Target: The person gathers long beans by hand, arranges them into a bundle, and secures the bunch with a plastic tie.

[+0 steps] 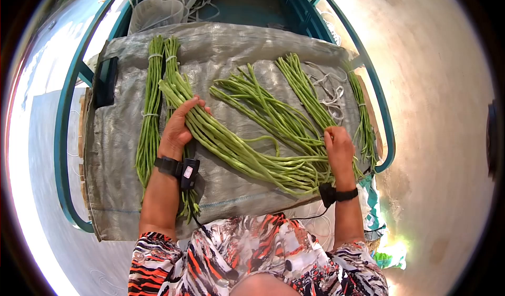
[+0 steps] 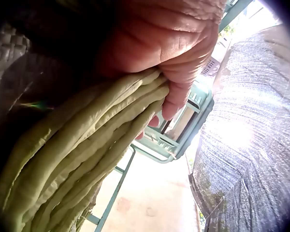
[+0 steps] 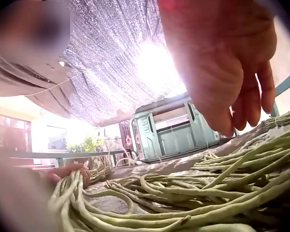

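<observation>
My left hand [image 1: 184, 122] grips a thick bundle of long green yardlong beans [image 1: 231, 146] near its upper end. In the left wrist view, the thumb and fingers wrap round these beans [image 2: 82, 140]. The bundle's lower ends fan out to the right across the sheet. Over there my right hand [image 1: 340, 151] hovers above loose beans, its fingers bent loosely downward. The right wrist view shows that hand [image 3: 227, 72] with nothing between its fingers and the beans [image 3: 183, 193] below them. A loose pile of beans [image 1: 263, 104] lies between the hands.
Tied bean bundles [image 1: 151, 104] lie at the left, and another bundle [image 1: 362, 112] at the right edge. White ties [image 1: 334, 99] rest beside an upper-right bunch [image 1: 302, 83]. A dark flat object [image 1: 106, 81] sits on the grey sheet [image 1: 210, 49]. Teal rails [image 1: 66, 138] flank it; clear baskets [image 1: 158, 12] stand behind.
</observation>
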Tool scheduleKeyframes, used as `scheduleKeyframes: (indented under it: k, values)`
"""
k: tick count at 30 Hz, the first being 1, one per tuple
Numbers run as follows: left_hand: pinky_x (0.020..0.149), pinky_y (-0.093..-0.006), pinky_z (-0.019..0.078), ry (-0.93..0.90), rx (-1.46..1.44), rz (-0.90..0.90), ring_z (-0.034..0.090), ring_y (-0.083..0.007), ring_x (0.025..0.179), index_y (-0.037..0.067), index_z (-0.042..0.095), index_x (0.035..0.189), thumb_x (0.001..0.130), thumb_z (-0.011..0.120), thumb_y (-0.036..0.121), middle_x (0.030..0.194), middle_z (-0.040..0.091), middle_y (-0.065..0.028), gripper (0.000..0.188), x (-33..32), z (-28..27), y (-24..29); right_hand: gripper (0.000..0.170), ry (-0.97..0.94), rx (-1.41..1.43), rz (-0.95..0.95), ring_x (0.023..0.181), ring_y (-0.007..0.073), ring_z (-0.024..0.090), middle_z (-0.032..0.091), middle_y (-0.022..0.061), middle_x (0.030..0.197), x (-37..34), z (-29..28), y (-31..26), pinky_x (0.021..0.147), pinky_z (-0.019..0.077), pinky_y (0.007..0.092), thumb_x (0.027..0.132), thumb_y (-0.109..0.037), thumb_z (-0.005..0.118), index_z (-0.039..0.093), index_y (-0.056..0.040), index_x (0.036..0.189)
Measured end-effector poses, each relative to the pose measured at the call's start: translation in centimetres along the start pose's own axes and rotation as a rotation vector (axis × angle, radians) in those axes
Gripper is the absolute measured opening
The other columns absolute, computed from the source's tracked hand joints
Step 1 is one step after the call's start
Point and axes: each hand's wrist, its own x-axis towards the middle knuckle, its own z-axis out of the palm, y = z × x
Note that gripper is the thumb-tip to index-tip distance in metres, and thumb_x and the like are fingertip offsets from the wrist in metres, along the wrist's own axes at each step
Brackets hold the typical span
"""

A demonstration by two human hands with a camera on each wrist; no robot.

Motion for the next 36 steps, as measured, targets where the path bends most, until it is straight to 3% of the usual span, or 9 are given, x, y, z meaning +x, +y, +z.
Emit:
scheduleKeyframes:
  k: [3,10,19,20,23,24,28,33,36]
  values:
    - [0.083,-0.0432,0.0547,0.148,0.034,-0.009,0.064,-0.0244,0.088,0.007,0.060,0.101,0.088,0.066,0.013,0.090,0.065,-0.0058,0.016,-0.7,2.0,0.0,0.015,0.093,-0.043,-0.101,0.088,0.0286,0.060,0.062,0.0060,0.089,3.5,3.1,1.0,0.073,0.0491,0.0429,0.080,-0.014,0.067,0.063,-0.0132,0.095]
    - [0.082,-0.0423,0.0545,-0.032,0.044,-0.018,0.064,-0.0236,0.084,0.007,0.057,0.108,0.089,0.065,0.013,0.089,0.064,-0.0052,0.022,0.1,0.0,0.1,0.016,-0.067,-0.086,-0.062,0.090,0.0301,0.060,0.063,0.0083,0.091,6.8,6.5,1.3,0.073,0.0482,0.0440,0.077,-0.013,0.067,0.059,-0.0107,0.091]
    - [0.087,-0.0446,0.0538,0.068,0.033,-0.025,0.065,-0.0266,0.093,0.006,0.060,0.103,0.089,0.063,0.013,0.094,0.066,-0.0070,0.016,-0.8,1.8,0.1,0.020,-0.214,0.332,0.186,0.076,0.0324,0.061,0.064,0.0125,0.087,7.4,5.6,1.6,0.068,0.0463,0.0425,0.081,-0.022,0.059,0.060,-0.0067,0.094]
    - [0.087,-0.0438,0.0540,0.080,0.025,-0.026,0.064,-0.0263,0.093,0.006,0.059,0.108,0.089,0.063,0.012,0.095,0.066,-0.0070,0.021,-0.7,1.4,0.1,0.021,-0.157,0.473,0.077,0.062,0.0208,0.056,0.059,0.0062,0.077,7.6,7.2,3.5,0.057,0.0444,0.0349,0.086,-0.024,0.059,0.061,-0.0063,0.097]
    - [0.086,-0.0431,0.0542,-0.029,-0.022,-0.044,0.064,-0.0258,0.092,0.005,0.056,0.114,0.089,0.063,0.011,0.095,0.065,-0.0071,0.027,-0.2,0.1,0.2,0.025,-0.416,1.198,0.590,0.056,0.0079,0.045,0.050,-0.0019,0.070,8.1,2.4,-1.5,0.047,0.0362,0.0247,0.092,-0.027,0.057,0.061,-0.0053,0.103]
    - [0.084,-0.0422,0.0546,-0.057,-0.030,-0.046,0.064,-0.0251,0.089,0.004,0.054,0.118,0.089,0.063,0.011,0.095,0.065,-0.0070,0.031,0.0,-0.3,0.2,0.028,-0.401,1.283,0.601,0.054,0.0014,0.036,0.043,-0.0065,0.068,8.1,2.0,-2.8,0.044,0.0273,0.0179,0.096,-0.027,0.054,0.060,-0.0044,0.112]
    - [0.083,-0.0417,0.0558,0.017,-0.022,-0.037,0.066,-0.0249,0.090,0.004,0.056,0.115,0.088,0.064,0.009,0.103,0.066,-0.0094,0.028,-0.3,0.2,0.3,0.028,-0.241,1.461,0.312,0.056,0.0012,0.038,0.045,-0.0066,0.070,7.0,0.1,-9.6,0.045,0.0277,0.0161,0.098,-0.024,0.053,0.058,-0.0050,0.118]
    - [0.082,-0.0417,0.0570,0.010,-0.012,-0.050,0.066,-0.0258,0.094,0.006,0.057,0.107,0.087,0.065,0.010,0.123,0.060,-0.0173,0.021,-0.5,0.6,0.4,0.025,-0.422,1.377,0.172,0.061,0.0012,0.044,0.054,-0.0062,0.080,3.7,3.8,-16.0,0.054,0.0362,0.0164,0.095,-0.017,0.058,0.059,-0.0045,0.117]
    - [0.084,-0.0424,0.0565,-0.014,0.002,-0.042,0.065,-0.0263,0.097,0.008,0.058,0.106,0.088,0.064,0.012,0.124,0.059,-0.0181,0.019,-0.4,0.4,0.3,0.025,-0.465,1.196,-0.014,0.069,0.0085,0.055,0.062,0.0020,0.087,1.6,6.6,-17.9,0.063,0.0453,0.0229,0.092,-0.014,0.060,0.060,-0.0043,0.115]
